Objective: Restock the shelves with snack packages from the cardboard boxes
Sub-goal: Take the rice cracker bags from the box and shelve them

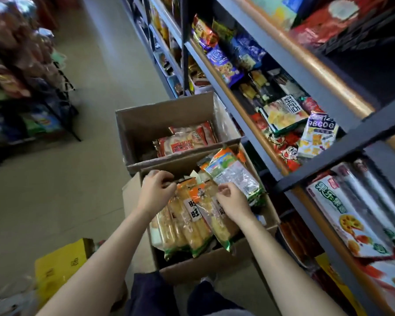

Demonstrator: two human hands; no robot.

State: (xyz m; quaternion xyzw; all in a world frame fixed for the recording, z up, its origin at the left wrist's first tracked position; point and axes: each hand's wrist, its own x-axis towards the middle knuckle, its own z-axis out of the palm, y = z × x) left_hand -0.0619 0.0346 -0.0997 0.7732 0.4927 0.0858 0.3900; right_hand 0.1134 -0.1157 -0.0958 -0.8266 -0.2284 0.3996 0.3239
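Orange-topped clear snack packs [192, 222] lie stacked in the near box [214, 265], an open cardboard carton on the floor just beside the shelves [292, 71] on the right. The left hand [154, 192] reaches over the box's far-left corner, fingers curled down onto the top edge of the leftmost packs; whether it actually pinches one cannot be told. The right hand [234, 205] sits just right of it, fingers bent and pinching the top of a pack near the middle of the stack. The two hands are near each other but apart, both forearms stretching in from the near edge.

A green-and-orange pack [235, 176] leans tilted against the box's far-right side, its printed back facing up. Just beyond, touching the near box, stands a far box [132, 128], also open, holding red-and-white packs [185, 140] at its bottom.

The shelves on the right carry mixed snack bags on the middle level, among them a purple-and-yellow bag [224, 65] and a white bag with letters [317, 135], and flat cartons [349, 210] lower down. A yellow box [59, 265] sits on the floor at near left. A rack of bags [21, 87] stands far left across the aisle. Dark trouser legs [151, 293] show at the near edge.
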